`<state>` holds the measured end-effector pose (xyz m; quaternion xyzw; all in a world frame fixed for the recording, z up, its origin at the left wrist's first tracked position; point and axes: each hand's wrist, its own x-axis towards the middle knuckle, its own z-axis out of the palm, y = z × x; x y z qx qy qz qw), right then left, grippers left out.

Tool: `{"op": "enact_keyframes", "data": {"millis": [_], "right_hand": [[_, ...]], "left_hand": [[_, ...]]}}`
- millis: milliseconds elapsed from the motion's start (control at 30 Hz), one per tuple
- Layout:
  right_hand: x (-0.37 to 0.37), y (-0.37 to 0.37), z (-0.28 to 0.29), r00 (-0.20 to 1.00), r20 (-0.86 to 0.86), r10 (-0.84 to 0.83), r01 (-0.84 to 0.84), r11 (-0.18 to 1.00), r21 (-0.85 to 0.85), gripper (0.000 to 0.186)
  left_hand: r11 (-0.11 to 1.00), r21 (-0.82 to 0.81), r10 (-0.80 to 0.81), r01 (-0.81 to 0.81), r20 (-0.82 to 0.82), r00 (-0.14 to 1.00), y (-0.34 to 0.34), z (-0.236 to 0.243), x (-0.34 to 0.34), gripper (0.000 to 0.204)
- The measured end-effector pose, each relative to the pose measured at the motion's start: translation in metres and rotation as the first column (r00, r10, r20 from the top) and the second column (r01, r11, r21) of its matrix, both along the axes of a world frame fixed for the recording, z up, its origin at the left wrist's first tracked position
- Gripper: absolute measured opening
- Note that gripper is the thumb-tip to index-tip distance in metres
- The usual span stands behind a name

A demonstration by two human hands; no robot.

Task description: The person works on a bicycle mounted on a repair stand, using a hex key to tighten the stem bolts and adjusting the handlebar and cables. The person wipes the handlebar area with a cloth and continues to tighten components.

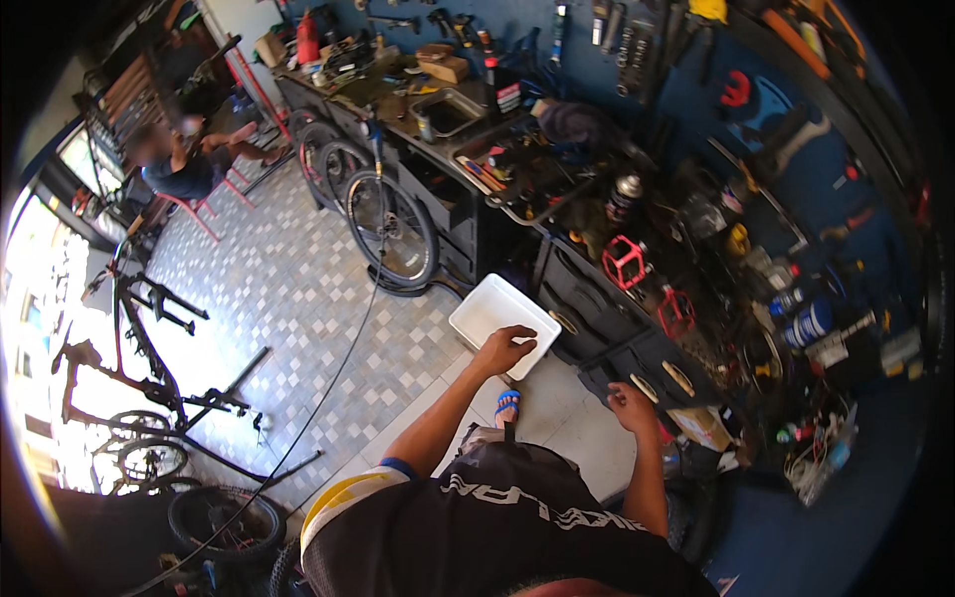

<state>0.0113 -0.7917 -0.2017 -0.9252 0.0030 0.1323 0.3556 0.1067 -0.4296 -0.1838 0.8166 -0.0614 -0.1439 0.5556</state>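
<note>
My left hand (505,350) is over a white rectangular tray (487,316), near its right-hand side. Its fingers are loosely bent with a gap to the thumb, and nothing shows between them. The tray looks bare inside and stands low, in front of the dark workbench cabinets. My right hand (631,406) hangs in front of the drawer handles (678,377), apart from them. Its fingers are slightly curled and apart, and I see nothing held in it.
A cluttered workbench (557,204) carries tools, a metal pan (450,111), red pedals (624,261) and a spray can (625,197). A bicycle wheel (391,229) stands left of the tray. Further left are a bike frame (149,348) and a seated person (184,174). A cable (338,383) crosses the view.
</note>
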Motion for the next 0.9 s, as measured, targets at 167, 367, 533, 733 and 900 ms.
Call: {"op": "enact_keyframes", "data": {"millis": [167, 367, 533, 733, 900], "right_hand": [[0.052, 0.012, 0.008, 0.999, -0.020, 0.047, -0.047, 0.999, -0.017, 0.036], [0.120, 0.037, -0.003, 0.936, -0.133, 0.327, -0.335, 0.942, -0.036, 0.038], [0.180, 0.071, 0.010, 0.877, -0.097, 0.470, -0.472, 0.882, 0.006, 0.037], [0.208, 0.123, 0.022, 0.786, -0.110, 0.609, -0.617, 0.784, -0.068, 0.039], [0.216, 0.179, 0.012, 0.735, -0.122, 0.667, -0.677, 0.730, -0.093, 0.041]], "left_hand": [[0.999, 0.046, -0.026, 0.023, 0.055, 0.998, -0.001, 0.014, 0.038, 0.037], [0.993, 0.063, 0.098, -0.095, -0.041, 0.994, 0.001, 0.010, 0.016, 0.038], [0.945, 0.093, 0.325, -0.315, -0.139, 0.935, 0.016, -0.003, -0.028, 0.041], [0.897, 0.103, 0.443, -0.430, -0.197, 0.875, 0.047, -0.008, -0.053, 0.039], [0.893, 0.116, 0.450, -0.435, -0.189, 0.873, 0.100, -0.012, -0.038, 0.042]]}}
